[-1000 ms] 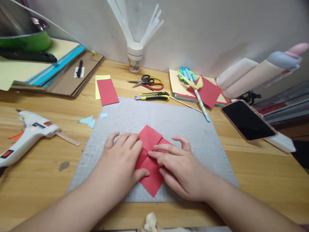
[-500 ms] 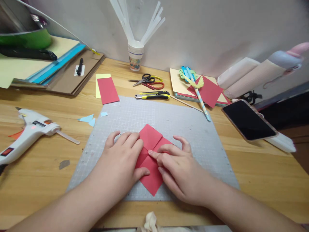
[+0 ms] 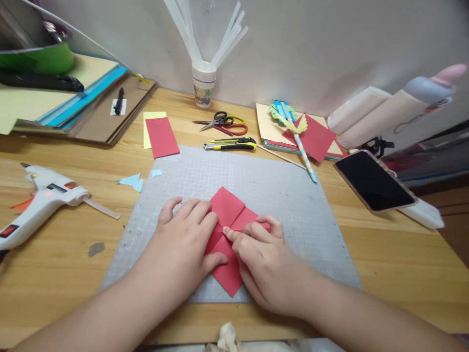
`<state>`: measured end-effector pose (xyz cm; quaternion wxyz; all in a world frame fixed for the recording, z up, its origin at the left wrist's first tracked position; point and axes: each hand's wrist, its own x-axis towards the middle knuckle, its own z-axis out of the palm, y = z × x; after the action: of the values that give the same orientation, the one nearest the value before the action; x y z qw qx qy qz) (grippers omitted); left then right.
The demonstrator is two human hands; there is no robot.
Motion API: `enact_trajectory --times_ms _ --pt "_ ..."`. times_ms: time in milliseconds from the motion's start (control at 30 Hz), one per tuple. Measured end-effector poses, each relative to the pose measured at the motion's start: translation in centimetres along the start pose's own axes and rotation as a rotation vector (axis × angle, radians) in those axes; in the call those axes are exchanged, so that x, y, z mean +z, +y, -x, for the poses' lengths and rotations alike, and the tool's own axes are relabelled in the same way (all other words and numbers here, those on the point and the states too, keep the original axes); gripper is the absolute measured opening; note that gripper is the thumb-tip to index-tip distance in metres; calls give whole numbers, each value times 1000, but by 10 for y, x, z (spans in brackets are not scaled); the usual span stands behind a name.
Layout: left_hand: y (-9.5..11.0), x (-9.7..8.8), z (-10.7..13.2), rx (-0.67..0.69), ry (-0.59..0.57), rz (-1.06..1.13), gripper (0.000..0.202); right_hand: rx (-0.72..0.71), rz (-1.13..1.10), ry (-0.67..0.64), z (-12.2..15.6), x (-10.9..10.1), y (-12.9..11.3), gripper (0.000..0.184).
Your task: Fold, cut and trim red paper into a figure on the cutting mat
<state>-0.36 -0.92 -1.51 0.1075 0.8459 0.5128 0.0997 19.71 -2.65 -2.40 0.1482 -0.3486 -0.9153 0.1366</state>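
A folded sheet of red paper (image 3: 224, 205) lies on the grey cutting mat (image 3: 293, 205), its corner flaps turned in toward the middle. My left hand (image 3: 185, 239) rests over the paper's left side, fingers spread and thumb out, pressing it down. From the right, my right hand (image 3: 266, 264) presses an index fingertip on the centre, where the folds meet. Its other fingers are curled together over the paper's right part, and its thumb is hidden.
Left of the mat lie a glue gun (image 3: 54, 193) and light blue scraps (image 3: 130, 180). Behind it are red card (image 3: 163, 137), scissors (image 3: 222, 121), a utility knife (image 3: 230, 144) and paper cups (image 3: 203, 85) holding white sticks. A phone (image 3: 375, 181) lies right, near a paper flower (image 3: 287, 117).
My right hand's raised little finger has come down, and its fingers have drawn closer together. The index fingertip still presses the paper's centre. My left hand has stayed in place.
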Motion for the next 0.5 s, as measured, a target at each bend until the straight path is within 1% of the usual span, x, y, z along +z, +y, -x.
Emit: enact_trajectory --times_ms 100,200,300,367,467,500 --pt "2 0 -1 29 13 44 22 -3 22 -4 1 4 -1 28" --pt "4 -1 -2 35 6 78 15 -43 98 2 3 8 -4 22" --pt "4 -2 -2 25 0 78 15 -53 106 -3 5 7 -3 19" --pt "3 -2 -2 34 -8 67 19 15 -6 25 4 4 1 17" --pt "1 -1 -3 58 2 48 26 173 -246 164 3 1 11 20" --pt "1 0 -3 64 8 45 27 199 -292 201 2 1 14 21"
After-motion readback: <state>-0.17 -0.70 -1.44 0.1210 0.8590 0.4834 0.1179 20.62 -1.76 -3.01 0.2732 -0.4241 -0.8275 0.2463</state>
